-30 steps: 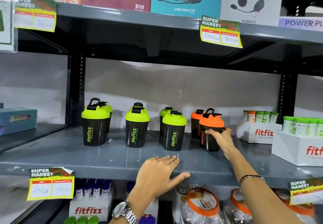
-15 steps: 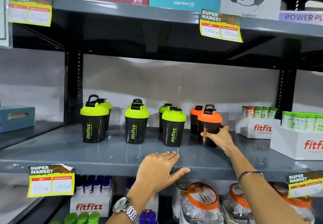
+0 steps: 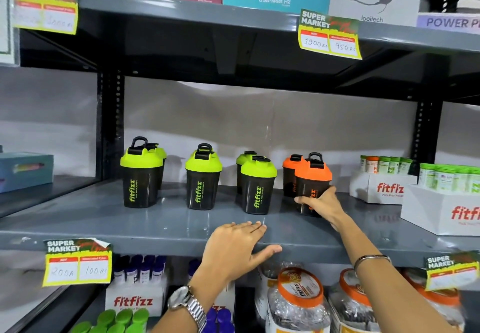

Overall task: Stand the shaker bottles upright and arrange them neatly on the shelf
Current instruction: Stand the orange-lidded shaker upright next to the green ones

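1. Head view, the shelf: Eight shaker bottles stand upright on the grey shelf point(image 3: 85, 218), paired front and back in four columns. From left: a green-lidded front bottle point(image 3: 141, 176), a second green one point(image 3: 203, 180), a third green one point(image 3: 258, 188), and the front orange-lidded bottle point(image 3: 311, 176), each with a partner partly hidden behind it.

2. Head view, the right hand: The right hand point(image 3: 322, 202) is wrapped around the lower body of the front orange-lidded bottle, fingers point(image 3: 302, 199) closed on it. A second ago that bottle leaned with its lid tipped toward the neighbouring column; half a second ago it was nearly square; now it sits flat on its base, close in front of the rear orange bottle point(image 3: 290, 170).

3. Head view, the left hand: The left hand point(image 3: 233, 249) lies flat and empty on the shelf's front edge, fingers spread and thumb hooked under the lip, where it has stayed throughout.

4. Head view, what it means: With the last tilted bottle righted, the uprighting looks finished. What seems left is evening out the spacing; the orange pair stands just beside the white fitfizz carton point(image 3: 379, 189).
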{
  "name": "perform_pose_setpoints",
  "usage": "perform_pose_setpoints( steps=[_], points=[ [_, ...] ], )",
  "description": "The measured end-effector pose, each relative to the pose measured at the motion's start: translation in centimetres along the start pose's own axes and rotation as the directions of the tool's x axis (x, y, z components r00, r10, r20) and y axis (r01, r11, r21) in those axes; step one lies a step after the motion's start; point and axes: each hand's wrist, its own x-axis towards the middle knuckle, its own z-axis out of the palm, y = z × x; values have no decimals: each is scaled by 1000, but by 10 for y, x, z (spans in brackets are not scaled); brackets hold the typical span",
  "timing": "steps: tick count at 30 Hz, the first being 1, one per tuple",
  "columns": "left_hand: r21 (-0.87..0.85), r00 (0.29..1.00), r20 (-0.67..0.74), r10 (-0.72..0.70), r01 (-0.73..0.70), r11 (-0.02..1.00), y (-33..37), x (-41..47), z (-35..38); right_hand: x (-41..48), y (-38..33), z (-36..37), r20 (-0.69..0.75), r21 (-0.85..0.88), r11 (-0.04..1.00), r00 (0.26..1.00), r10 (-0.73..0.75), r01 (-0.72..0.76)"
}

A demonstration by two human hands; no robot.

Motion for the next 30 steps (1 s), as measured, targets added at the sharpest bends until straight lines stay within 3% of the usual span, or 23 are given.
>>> perform_pose_setpoints(
  steps=[7,10,12,14,17,20,25,30],
  points=[
    [20,999,44,-7,6,1000,0,-1,-2,-5,-2,-3,7,-11,1000,1000,17,-17],
    [-63,979,88,-182,188,980,2,10,-8,-5,2,-8,25,55,998,999,43,-44],
    [-112,913,60,-404,408,906,0,25,-6,-6,6,-11,34,78,995,998,58,-61],
    [-227,790,138,-597,612,757,-3,47,-3,-8,9,-11,38,53,997,997,60,-62],
    [-372,617,376,-692,784,497,-2,77,10,-11,7,-8,38,-11,999,998,51,-51],
    [-344,500,413,-761,860,378,3,95,25,-11,4,-7,7,-30,998,998,62,-62],
    [-258,512,316,-798,856,448,2,102,37,-5,6,-6,17,-62,996,998,65,-64],
    [-243,531,336,-778,847,473,-16,104,40,-1,4,-4,50,-70,995,996,76,-73]
  ],
)
